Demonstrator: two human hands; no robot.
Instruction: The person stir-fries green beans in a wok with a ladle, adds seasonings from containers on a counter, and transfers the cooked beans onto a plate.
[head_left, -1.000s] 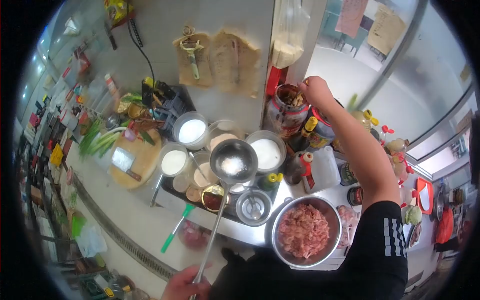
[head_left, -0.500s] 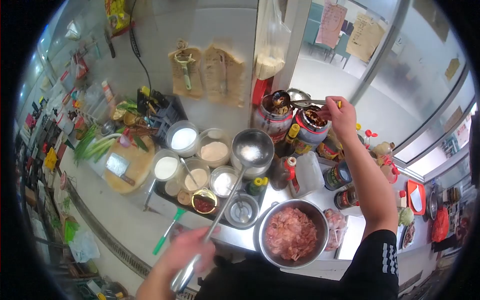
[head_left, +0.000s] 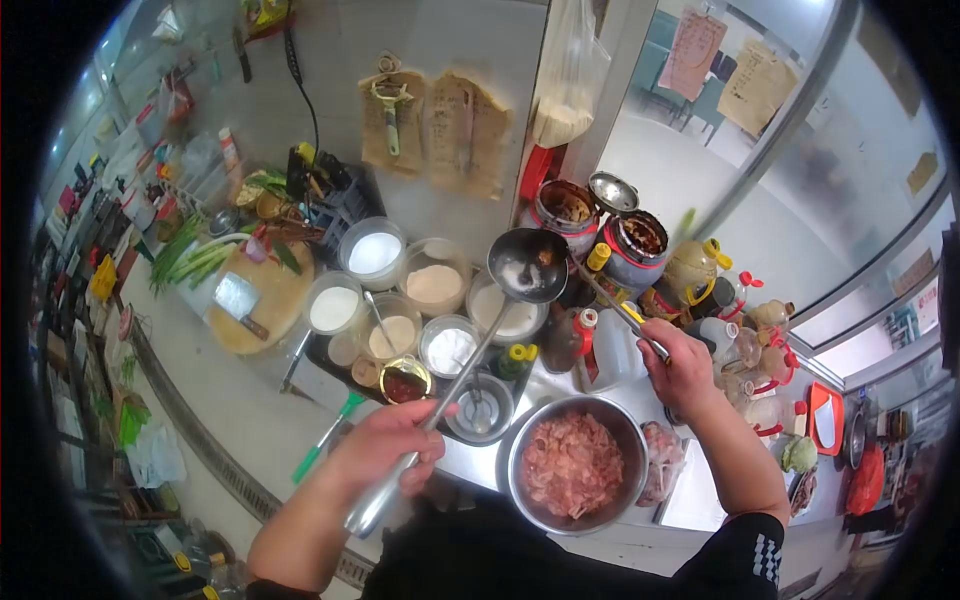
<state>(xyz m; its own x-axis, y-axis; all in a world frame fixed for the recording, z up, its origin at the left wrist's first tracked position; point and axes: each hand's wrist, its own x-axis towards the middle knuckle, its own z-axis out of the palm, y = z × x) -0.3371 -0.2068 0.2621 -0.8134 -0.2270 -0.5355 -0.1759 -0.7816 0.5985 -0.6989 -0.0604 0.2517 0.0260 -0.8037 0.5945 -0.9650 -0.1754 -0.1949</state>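
Observation:
My left hand (head_left: 385, 447) grips the long handle of a steel ladle (head_left: 527, 265), whose bowl is raised above the seasoning tubs and holds white powder and a brown paste. A long spoon (head_left: 600, 297) is in my right hand (head_left: 682, 366), its tip resting in the ladle bowl. Below both hands sits a steel bowl of raw sliced meat (head_left: 571, 464) on the counter. Two open jars of dark sauce (head_left: 566, 211) (head_left: 637, 243) stand behind the ladle.
Several tubs of white and beige powders (head_left: 375, 256) fill a tray at centre. A round chopping board with a cleaver (head_left: 247, 301) and green onions (head_left: 195, 262) lies to the left. Sauce bottles (head_left: 732, 345) crowd the right. A green-handled tool (head_left: 322, 441) lies by the counter edge.
My right hand drew back from the sauce jars, down toward me, and brought the spoon to the ladle. The ladle now also holds brown paste. My left hand slid up the handle.

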